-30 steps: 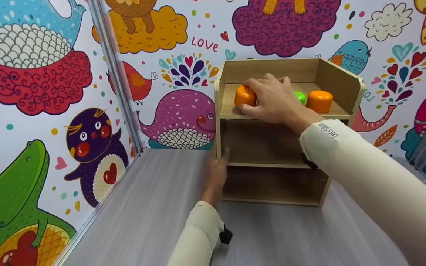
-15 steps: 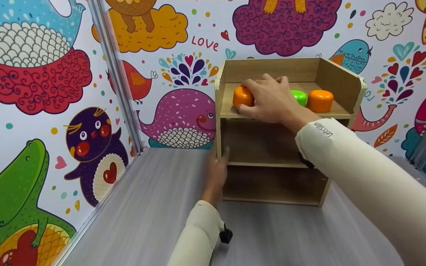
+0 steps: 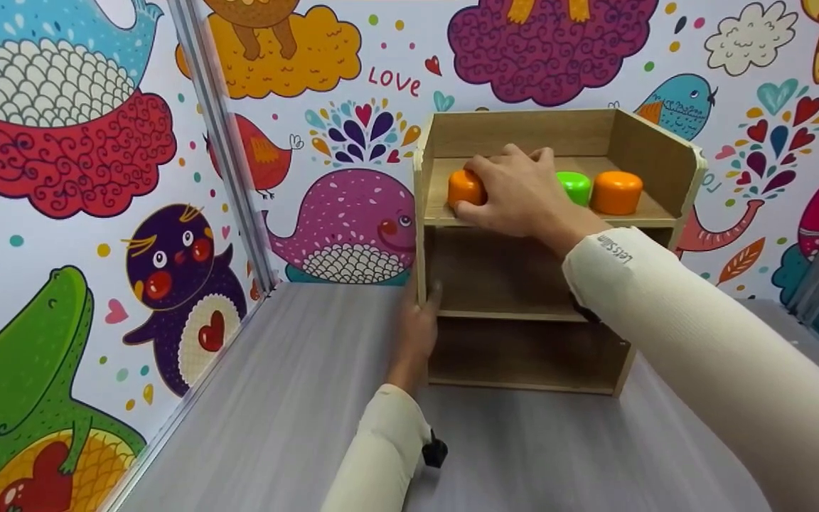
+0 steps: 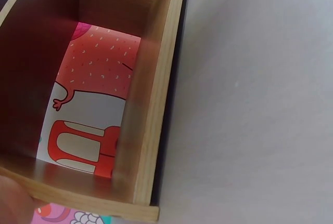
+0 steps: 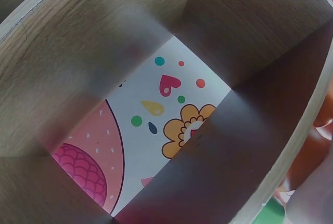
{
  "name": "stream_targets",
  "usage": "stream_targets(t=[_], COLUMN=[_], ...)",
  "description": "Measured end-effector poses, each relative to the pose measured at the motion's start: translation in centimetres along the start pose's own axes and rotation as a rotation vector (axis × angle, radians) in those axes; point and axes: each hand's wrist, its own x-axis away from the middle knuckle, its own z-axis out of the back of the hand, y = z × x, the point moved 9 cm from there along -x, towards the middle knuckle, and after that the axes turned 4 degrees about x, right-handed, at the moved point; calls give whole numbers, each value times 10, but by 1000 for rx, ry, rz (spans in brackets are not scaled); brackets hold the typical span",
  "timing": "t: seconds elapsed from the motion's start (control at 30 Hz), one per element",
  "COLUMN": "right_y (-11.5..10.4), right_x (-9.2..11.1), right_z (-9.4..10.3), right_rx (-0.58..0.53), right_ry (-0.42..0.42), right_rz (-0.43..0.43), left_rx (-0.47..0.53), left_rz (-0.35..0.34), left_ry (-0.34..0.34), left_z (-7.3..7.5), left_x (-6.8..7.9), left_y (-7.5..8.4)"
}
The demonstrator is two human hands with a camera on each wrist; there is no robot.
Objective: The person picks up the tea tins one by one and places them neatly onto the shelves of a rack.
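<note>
A small wooden shelf unit [image 3: 509, 315] stands on the grey table, with three levels in the head view. On its top level, at the left, sits a glossy orange rounded cylinder [image 3: 465, 189]. My right hand [image 3: 520, 192] holds this cylinder, thumb at the front and fingers over its right side. To the right of that hand are a green cylinder [image 3: 574, 187], partly hidden by the wrist, and another orange one. My left hand [image 3: 416, 338] grips the unit's left side panel, thumb at the front edge, its other fingers mostly hidden behind the panel.
The second orange cylinder [image 3: 617, 193] stands near the right wall of the top level. Raised panels border that level at the sides and back. Printed cartoon walls [image 3: 338, 227] close in the grey tabletop [image 3: 296, 370] at the left and back.
The right hand and the orange cylinder in it have shifted slightly left on the top level, leaving more of the green cylinder visible. The left hand keeps its place.
</note>
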Motion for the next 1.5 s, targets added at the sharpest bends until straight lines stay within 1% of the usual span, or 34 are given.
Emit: stream_targets(t=[0.07, 0.2, 0.3, 0.43, 0.5, 0.73, 0.87, 0.97, 1.1, 1.2, 1.3, 1.4, 1.5], right_y=[1, 2, 3, 4, 4, 6, 7, 6, 4, 3, 3, 3, 2], right_x=[0, 0, 0, 1, 1, 2, 3, 3, 1, 0, 0, 1, 1], right_z=[-1, -2, -3, -4, -4, -3, -4, -2, 5, 8, 7, 3, 1], right_rx=[4, 20, 30, 36, 39, 53, 63, 72, 101, 118, 117, 107, 106], right_ry=[-9, -11, -6, -6, -3, 20, 22, 36, 68, 80, 71, 57, 65], right_rz=[-4, -5, -4, -2, 1, 3, 1, 9, 22, 29, 22, 8, 6], left_rx=[1, 29, 35, 30, 35, 64, 78, 101, 87, 75, 79, 80, 69], left_rz=[-23, -43, -6, 14, 18, 30, 76, 96, 22, -42, -53, -31, -8], left_ry=[3, -2, -7, -17, -25, -49, -64, -57, -57, -63, -65, -61, -47], left_z=[-1, -3, -5, -6, -6, -6, -8, -9, -10, -11, -10, -9, -6], left_x=[-1, -2, -3, -3, -2, 10, 11, 6, -2, -3, -3, -1, 0], left_y=[-1, -2, -6, -6, -3, 26, 23, 12, 5, 7, 7, 4, 1])
